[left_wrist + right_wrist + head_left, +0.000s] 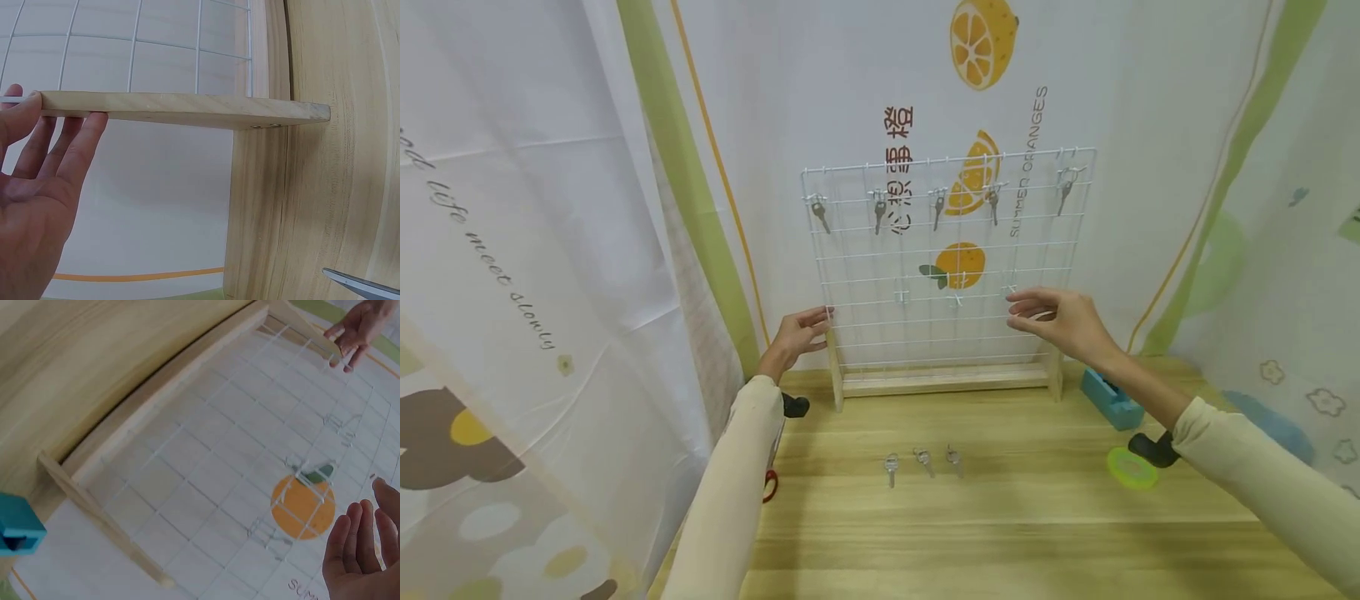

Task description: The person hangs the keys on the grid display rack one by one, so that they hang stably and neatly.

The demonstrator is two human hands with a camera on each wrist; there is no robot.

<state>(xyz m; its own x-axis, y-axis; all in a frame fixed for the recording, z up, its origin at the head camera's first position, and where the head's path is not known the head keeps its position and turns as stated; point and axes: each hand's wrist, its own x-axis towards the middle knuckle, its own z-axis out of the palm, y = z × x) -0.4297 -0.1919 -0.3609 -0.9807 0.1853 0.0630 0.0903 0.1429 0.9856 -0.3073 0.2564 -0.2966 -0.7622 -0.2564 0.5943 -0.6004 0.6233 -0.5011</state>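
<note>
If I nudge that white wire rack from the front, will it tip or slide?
The wire rack probably feels light: thin wire, slim wooden base. Standing tall on narrow feet, it may tip backward if pushed high. The left hand touching its post should steady it.

Both arms raised; left hand (797, 336) and right hand (1060, 321) open.
</note>
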